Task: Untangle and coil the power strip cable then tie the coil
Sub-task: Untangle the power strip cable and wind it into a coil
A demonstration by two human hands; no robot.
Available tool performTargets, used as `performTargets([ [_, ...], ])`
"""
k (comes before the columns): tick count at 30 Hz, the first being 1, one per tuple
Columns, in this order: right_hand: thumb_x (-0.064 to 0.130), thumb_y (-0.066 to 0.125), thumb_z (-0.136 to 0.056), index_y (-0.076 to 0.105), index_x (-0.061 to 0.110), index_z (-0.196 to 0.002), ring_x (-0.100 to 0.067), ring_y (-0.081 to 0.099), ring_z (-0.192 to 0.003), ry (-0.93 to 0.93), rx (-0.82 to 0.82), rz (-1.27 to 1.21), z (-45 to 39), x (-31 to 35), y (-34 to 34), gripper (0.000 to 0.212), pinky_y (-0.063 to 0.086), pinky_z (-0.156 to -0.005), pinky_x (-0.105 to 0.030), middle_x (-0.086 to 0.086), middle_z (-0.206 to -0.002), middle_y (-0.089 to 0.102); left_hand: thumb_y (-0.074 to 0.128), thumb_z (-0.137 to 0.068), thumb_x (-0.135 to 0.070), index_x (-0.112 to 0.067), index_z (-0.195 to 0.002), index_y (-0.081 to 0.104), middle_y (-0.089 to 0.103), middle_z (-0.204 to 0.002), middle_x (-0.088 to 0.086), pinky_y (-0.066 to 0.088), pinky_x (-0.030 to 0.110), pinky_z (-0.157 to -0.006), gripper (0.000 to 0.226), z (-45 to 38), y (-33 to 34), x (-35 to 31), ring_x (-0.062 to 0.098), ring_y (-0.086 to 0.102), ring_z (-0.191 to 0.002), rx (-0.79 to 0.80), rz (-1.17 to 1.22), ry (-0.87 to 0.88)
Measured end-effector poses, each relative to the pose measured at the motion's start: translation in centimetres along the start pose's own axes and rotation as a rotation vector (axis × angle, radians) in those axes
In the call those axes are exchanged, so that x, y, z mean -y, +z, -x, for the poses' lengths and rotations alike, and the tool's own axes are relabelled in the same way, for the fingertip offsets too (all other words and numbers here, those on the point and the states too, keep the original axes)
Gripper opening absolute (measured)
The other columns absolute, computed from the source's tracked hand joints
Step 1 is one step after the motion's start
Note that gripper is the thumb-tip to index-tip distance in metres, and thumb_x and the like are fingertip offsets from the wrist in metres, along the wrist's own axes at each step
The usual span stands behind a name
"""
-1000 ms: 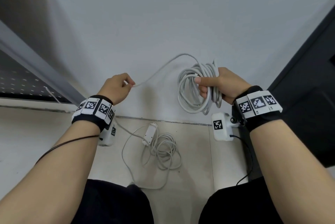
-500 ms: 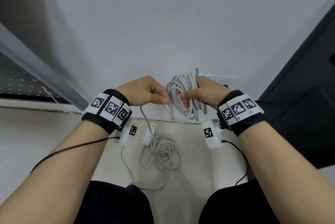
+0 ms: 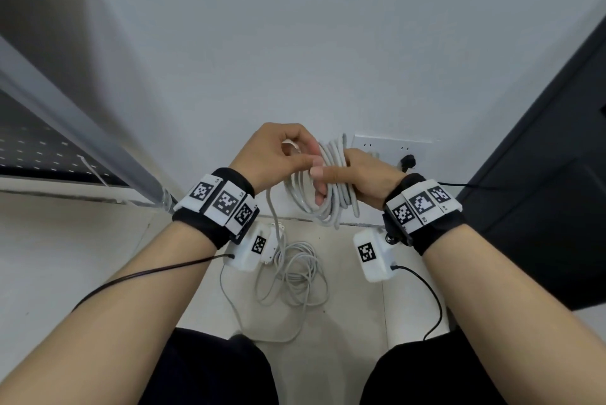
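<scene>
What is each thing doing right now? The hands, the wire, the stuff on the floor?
left hand: curled, pinching a strand of cable beside the coil
right hand: gripping the coil
coil: several loops bunched, held up, not tied
loose cable: tangled heap on the floor, one strand rising to the hands
power strip: lying on the floor, partly hidden by the left wrist box
wall socket: black plug in it

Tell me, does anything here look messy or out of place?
Only the loose cable on the floor, lying in a tangled heap below the hands. The coil in the right hand looks neat; nothing seems damaged.
</scene>
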State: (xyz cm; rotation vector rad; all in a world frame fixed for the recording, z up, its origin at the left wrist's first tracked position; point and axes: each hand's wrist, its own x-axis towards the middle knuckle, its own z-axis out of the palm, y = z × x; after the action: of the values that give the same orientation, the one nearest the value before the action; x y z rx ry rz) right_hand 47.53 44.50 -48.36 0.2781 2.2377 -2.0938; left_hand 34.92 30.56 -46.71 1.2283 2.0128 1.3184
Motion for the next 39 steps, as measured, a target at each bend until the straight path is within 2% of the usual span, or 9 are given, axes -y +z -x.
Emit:
performTargets([
  [6,0.017,0.071,-0.083,0.063,0.018,-0.053,-0.021,0.054,-0.046,0.037,-0.041,0.018,0.2,-0.1,-0.7,0.031,0.047,-0.053,-0.03,-0.004,-0.049,0.053,0.087,-0.07,-0.027,-0.022,-0.079,0.068,0.06,-0.082,-0.008,0.045,0.024,-0.056,0.021,0.0,0.0,0.2,0.014,0.051,-0.055,-0.022,0.004,-0.009],
  [10,-0.001,0.063,-0.088,0.07,0.0,-0.074,-0.02,0.045,-0.04,0.021,-0.091,-0.056,0.7,0.6,-1.6,0.015,0.042,-0.05,-0.03,-0.005,-0.046,0.047,0.081,-0.079,-0.017,-0.025,-0.093,0.066,0.052,-0.076,-0.011,0.042,0.022,-0.053,0.022,0.0,0.0,0.8,0.018,0.053,-0.058,0.042,0.043,0.039],
  [13,-0.003,0.063,-0.087,0.067,0.016,-0.057,-0.019,0.042,-0.039,-0.017,-0.093,-0.104,1.4,1.1,-2.5,0.036,0.04,-0.048,-0.028,-0.003,-0.044,0.045,0.072,-0.085,-0.008,-0.027,-0.098,0.061,0.052,-0.072,-0.014,0.045,0.017,-0.058,0.025,0.0,-0.7,2.1,0.012,0.052,-0.055,0.038,-0.062,0.039],
  [20,-0.006,0.059,-0.089,0.065,0.02,-0.052,-0.019,0.042,-0.039,-0.101,-0.148,-0.115,2.7,2.0,-3.8,0.046,0.039,-0.05,-0.03,0.0,-0.044,0.043,0.048,-0.086,0.008,-0.022,-0.073,0.067,0.069,-0.074,0.001,0.051,0.025,-0.072,0.038,1.1,-4.2,10.0,0.016,0.065,-0.069,-0.022,-0.353,-0.308],
  [24,-0.004,0.061,-0.089,0.059,0.009,-0.062,-0.02,0.042,-0.04,-0.125,-0.17,-0.107,3.0,2.2,-4.4,0.03,0.04,-0.051,-0.03,-0.003,-0.045,0.042,0.053,-0.085,-0.002,-0.02,-0.074,0.073,0.073,-0.082,0.005,0.054,0.034,-0.083,0.029,3.2,-6.0,15.9,0.026,0.068,-0.084,-0.109,-0.494,-0.616],
  [27,-0.003,0.061,-0.089,0.054,0.004,-0.069,-0.02,0.042,-0.04,-0.127,-0.197,-0.087,2.9,2.2,-4.5,0.022,0.039,-0.052,-0.031,-0.003,-0.045,0.041,0.051,-0.093,-0.007,-0.005,-0.09,0.073,0.075,-0.084,0.01,0.056,0.042,-0.083,0.023,4.4,-6.6,18.4,0.032,0.069,-0.087,-0.12,-0.369,-0.776],
  [30,-0.004,0.059,-0.09,0.055,0.001,-0.076,-0.02,0.042,-0.04,-0.135,-0.211,-0.081,2.6,2.2,-4.1,0.016,0.039,-0.051,-0.031,-0.002,-0.045,0.041,0.056,-0.097,-0.031,-0.003,-0.081,0.072,0.074,-0.094,0.018,0.054,0.035,-0.071,0.036,4.9,-6.5,18.9,0.029,0.067,-0.082,-0.11,-0.265,-0.847],
  [34,-0.002,0.06,-0.091,0.054,0.004,-0.067,-0.02,0.044,-0.041,-0.137,-0.245,-0.098,2.4,2.2,-4.0,0.025,0.041,-0.053,-0.031,-0.003,-0.046,0.043,0.04,-0.1,-0.053,-0.004,-0.063,0.067,0.075,-0.079,0.017,0.056,0.03,-0.063,0.066,4.8,-6.0,17.7,0.019,0.066,-0.064,-0.073,-0.156,-0.887],
  [39,0.002,0.062,-0.091,0.056,0.007,-0.063,-0.021,0.048,-0.044,-0.125,-0.272,-0.059,2.4,2.1,-4.0,0.029,0.045,-0.054,-0.032,-0.003,-0.048,0.047,0.039,-0.096,-0.062,-0.007,-0.063,0.049,0.068,-0.063,0.027,0.055,0.029,-0.052,0.065,4.3,-5.7,15.7,0.032,0.071,-0.058,-0.021,-0.01,-0.93],
])
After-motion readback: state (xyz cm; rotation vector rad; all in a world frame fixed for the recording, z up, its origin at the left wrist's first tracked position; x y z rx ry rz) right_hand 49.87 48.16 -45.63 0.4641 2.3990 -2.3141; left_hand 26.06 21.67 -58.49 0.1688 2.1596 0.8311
